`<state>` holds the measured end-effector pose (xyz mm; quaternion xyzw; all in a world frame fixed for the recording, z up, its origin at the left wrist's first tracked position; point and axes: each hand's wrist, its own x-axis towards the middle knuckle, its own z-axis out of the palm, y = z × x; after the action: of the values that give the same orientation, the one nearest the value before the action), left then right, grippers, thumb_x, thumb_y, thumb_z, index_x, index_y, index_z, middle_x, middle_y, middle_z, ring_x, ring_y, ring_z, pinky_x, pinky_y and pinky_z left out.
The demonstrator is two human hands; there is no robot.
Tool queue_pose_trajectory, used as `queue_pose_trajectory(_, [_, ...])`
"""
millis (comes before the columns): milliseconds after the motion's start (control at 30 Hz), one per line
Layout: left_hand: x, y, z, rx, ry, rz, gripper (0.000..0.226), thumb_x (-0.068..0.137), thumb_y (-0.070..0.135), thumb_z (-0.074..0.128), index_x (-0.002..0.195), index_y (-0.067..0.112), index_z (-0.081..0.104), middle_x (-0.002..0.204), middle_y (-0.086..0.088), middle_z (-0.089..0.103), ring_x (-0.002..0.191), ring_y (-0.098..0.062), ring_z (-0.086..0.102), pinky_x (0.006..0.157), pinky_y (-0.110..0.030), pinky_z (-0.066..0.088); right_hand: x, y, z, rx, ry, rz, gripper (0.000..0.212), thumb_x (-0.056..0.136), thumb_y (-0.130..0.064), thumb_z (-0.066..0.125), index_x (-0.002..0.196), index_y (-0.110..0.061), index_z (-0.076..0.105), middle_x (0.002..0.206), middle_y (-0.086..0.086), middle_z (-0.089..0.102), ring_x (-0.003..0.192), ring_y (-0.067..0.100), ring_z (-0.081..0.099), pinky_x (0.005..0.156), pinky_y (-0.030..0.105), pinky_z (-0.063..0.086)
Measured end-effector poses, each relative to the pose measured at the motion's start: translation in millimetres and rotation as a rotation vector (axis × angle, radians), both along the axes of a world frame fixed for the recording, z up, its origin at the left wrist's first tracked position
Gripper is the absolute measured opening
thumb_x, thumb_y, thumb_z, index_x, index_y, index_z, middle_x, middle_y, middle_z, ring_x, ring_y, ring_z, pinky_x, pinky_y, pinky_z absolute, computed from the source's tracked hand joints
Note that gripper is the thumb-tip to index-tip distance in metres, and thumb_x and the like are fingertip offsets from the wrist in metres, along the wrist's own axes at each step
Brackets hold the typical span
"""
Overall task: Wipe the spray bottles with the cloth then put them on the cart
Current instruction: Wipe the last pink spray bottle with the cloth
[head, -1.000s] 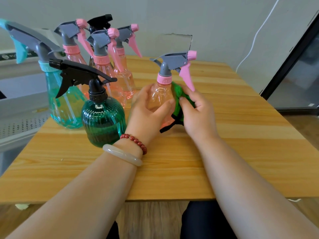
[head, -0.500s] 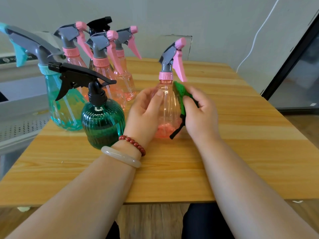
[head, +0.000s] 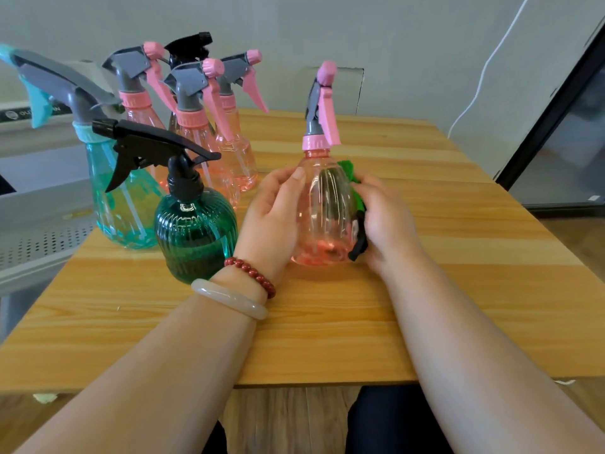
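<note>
I was at the wiping step. My left hand [head: 271, 217] was curled round the near-left side of the clear pink ribbed plastic spray bottle [head: 324, 208], which stood upright on the pale wooden table [head: 458, 290] between my two hands. My right hand [head: 386, 221] clutched the bunched green cloth [head: 348, 172] against the bottle's right flank. I judged that the next move called for turning the bottle under the cloth, then carrying it to what I took for the cart, the grey perforated metal shelf [head: 39, 237] well left of my left hand. Just beside my left wrist stood the squat dark green ribbed bottle with a black trigger [head: 196, 237]. Beyond it stood the tall teal bottle with a grey sprayer [head: 121, 198]. Farther forward of my left hand stood the cluster of pink bottles [head: 196, 136]. These crowded the way left, triggers jutting, so I reckoned a high lift was needed.
</note>
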<state>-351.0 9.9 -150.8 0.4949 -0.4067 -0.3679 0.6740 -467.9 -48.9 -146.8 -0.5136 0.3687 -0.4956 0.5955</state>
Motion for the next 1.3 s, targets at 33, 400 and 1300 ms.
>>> queue_pose_trajectory(33, [0, -1, -1, -0.003, 0.033, 0.002, 0.019, 0.102, 0.03, 0.049, 0.11, 0.02, 0.063, 0.084, 0.011, 0.073, 0.081, -0.007, 0.069, 0.073, -0.024, 0.054, 0, -2, -1, 0.021, -0.038, 0.037, 0.03, 0.097, -0.006, 0.044, 0.108, -0.013, 0.071, 0.089, 0.007, 0.072, 0.08, 0.022, 0.066, 0.074, 0.035, 0.051])
queue_pose_trajectory(400, [0, -2, -5, -0.04, -0.176, 0.074, 0.023, 0.097, 0.036, 0.059, 0.119, 0.031, 0.061, 0.102, 0.008, 0.072, 0.087, -0.001, 0.068, 0.073, -0.021, 0.056, 6, 9, -5, -0.287, 0.024, -0.222, 0.028, 0.095, -0.023, 0.047, 0.106, -0.035, 0.069, 0.106, -0.004, 0.073, 0.099, 0.017, 0.069, 0.09, 0.045, 0.055])
queue_pose_trajectory(1300, [3, -8, -6, -0.026, 0.051, -0.037, 0.051, 0.089, 0.042, 0.063, 0.132, 0.016, 0.055, 0.115, 0.006, 0.072, 0.107, -0.006, 0.066, 0.098, -0.034, 0.052, 0, 15, -12, -0.797, 0.247, -0.108, 0.035, 0.091, 0.007, 0.051, 0.122, -0.004, 0.065, 0.128, 0.007, 0.062, 0.126, 0.014, 0.054, 0.105, 0.024, 0.041])
